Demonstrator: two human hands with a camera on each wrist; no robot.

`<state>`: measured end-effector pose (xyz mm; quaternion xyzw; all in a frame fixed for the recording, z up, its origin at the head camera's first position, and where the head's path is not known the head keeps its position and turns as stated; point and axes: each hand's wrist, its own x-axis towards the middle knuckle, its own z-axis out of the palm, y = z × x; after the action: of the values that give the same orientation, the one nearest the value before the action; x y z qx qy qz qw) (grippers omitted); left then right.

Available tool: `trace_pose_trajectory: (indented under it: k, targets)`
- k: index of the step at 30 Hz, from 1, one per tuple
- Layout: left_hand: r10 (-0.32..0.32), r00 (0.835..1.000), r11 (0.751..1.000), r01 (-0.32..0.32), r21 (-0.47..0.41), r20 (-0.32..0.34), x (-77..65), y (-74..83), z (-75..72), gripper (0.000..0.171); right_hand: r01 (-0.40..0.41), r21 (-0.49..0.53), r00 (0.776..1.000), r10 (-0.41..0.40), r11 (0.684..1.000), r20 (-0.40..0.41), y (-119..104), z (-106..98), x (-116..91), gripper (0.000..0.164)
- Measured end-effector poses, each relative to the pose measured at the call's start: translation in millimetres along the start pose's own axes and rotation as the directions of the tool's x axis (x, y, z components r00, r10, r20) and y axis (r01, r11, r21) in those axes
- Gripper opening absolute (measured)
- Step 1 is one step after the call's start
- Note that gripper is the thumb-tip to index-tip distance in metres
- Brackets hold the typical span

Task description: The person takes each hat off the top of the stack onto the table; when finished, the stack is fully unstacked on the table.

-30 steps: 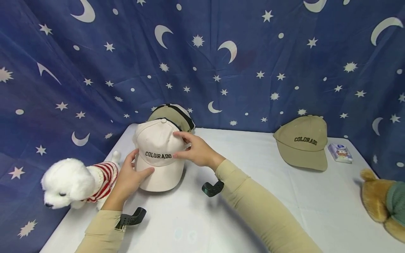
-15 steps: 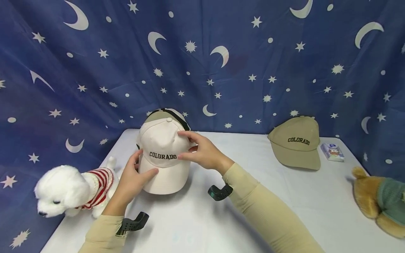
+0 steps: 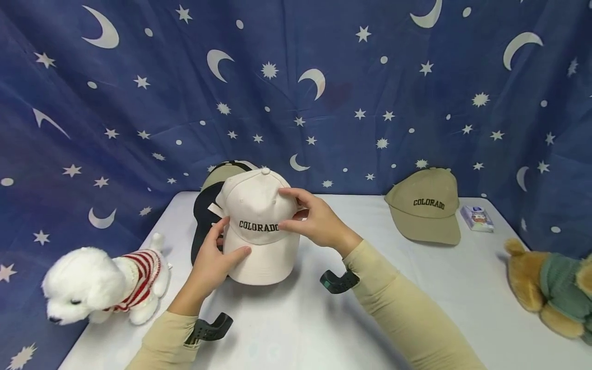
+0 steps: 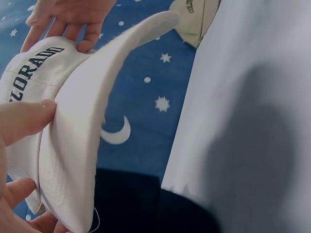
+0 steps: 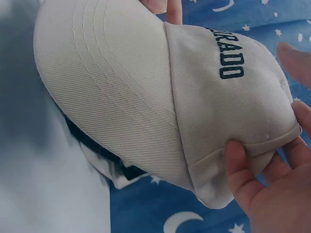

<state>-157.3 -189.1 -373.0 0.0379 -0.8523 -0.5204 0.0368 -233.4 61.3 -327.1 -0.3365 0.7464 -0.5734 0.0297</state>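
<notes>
A cream baseball cap (image 3: 261, 203) lettered COLORADO faces forward in the head view, both hands on it. My left hand (image 3: 214, 270) grips its left side where the brim meets the crown, thumb on the front. The right hand (image 3: 320, 222) pinches the right side of the crown; in the right wrist view its thumb (image 5: 236, 158) lies on the cloth. Behind and left stand a dark cap (image 3: 201, 221), partly covered, and a beige cap (image 3: 217, 176) with a black band. In the left wrist view the cream brim (image 4: 73, 141) hangs above the table.
A white plush dog (image 3: 99, 282) in a striped sweater stands at the left table edge. To the right are a khaki COLORADO cap (image 3: 427, 208), a small tissue pack (image 3: 477, 219) and a plush bear (image 3: 546, 288). A starry blue curtain (image 3: 324, 128) hangs behind the white table (image 3: 296, 329).
Both hands have carried the cream cap to the right, away from the caps behind it. The dark cap has come into sight on its left. The head view has also shifted slightly.
</notes>
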Motion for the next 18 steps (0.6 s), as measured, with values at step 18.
trace_pose_trajectory:
  k: [18]
  targets:
    - [0.06, 0.994, 0.996, -0.053, -0.076, 0.089, 14.4, 23.8, 50.7, 0.086, -0.041, -0.052, 0.993, 0.035, 0.998, -0.116, 4, -51, -27, 0.066]
